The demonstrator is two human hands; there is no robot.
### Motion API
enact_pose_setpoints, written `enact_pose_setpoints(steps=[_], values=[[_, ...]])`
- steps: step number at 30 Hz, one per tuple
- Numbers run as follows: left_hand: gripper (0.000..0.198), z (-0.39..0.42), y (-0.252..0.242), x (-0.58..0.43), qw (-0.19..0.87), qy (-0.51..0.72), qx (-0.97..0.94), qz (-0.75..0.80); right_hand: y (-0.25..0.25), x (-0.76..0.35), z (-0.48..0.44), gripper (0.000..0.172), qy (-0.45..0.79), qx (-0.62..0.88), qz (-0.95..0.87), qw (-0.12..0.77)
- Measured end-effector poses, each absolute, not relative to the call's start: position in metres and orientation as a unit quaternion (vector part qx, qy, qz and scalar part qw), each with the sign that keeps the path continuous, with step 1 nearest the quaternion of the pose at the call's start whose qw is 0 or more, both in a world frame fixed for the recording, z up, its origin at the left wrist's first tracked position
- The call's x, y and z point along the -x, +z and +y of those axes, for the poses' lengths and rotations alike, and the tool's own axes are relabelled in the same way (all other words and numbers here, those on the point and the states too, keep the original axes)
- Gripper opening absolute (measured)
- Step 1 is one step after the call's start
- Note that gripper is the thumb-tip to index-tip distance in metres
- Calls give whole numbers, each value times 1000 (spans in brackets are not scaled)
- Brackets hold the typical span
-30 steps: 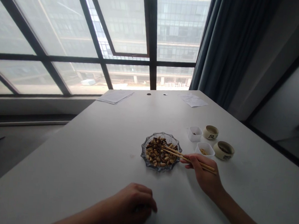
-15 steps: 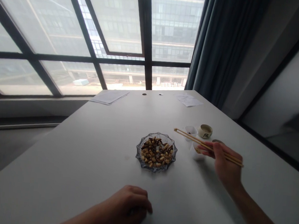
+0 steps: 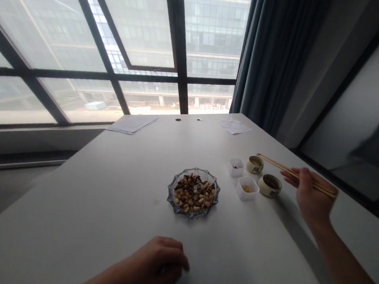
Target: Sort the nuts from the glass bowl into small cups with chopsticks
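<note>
My right hand (image 3: 315, 196) is closed around a pair of wooden chopsticks (image 3: 291, 171). Their tips are close together over the rim of the far small ceramic cup (image 3: 251, 169); whether a small piece sits between them I cannot tell. A second, darker-looking cup (image 3: 265, 191) stands nearer me. To the left are two white plastic cups: the far one (image 3: 236, 172) holds a few dark bits, the near one (image 3: 246, 196) some yellowish pieces. My left hand (image 3: 164, 261) lies on the table with curled fingers, in front of a glass bowl (image 3: 191, 213) of peanuts and dark red bits (image 3: 189, 191).
The white table (image 3: 107, 205) runs back to the window. Stacked papers (image 3: 132, 124) lie at its far left and a crumpled sheet (image 3: 235, 126) at its far right. A blue curtain (image 3: 263, 56) hangs behind the right corner, and a dark chair (image 3: 378, 138) stands beyond.
My right hand and the chopsticks have moved right, from over the white plastic cups to over the far ceramic cup. My left hand stays put. The view has shifted slightly.
</note>
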State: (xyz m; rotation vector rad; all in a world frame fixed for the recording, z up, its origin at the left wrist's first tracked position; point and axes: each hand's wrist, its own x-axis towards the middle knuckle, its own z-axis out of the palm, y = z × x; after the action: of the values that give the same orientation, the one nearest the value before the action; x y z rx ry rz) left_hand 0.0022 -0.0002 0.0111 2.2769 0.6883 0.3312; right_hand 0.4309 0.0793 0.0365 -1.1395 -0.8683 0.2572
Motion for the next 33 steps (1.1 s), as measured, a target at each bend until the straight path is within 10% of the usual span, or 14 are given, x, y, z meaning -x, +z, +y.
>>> enact_pose_setpoints(steps=[11, 33], values=[[22, 1, 8, -3, 358, 135, -887, 259, 50, -401, 64, 40, 147, 504, -430, 734], [23, 1, 9, -5, 354, 138, -891, 250, 65, -325, 35, 28, 237, 422, -765, 424]])
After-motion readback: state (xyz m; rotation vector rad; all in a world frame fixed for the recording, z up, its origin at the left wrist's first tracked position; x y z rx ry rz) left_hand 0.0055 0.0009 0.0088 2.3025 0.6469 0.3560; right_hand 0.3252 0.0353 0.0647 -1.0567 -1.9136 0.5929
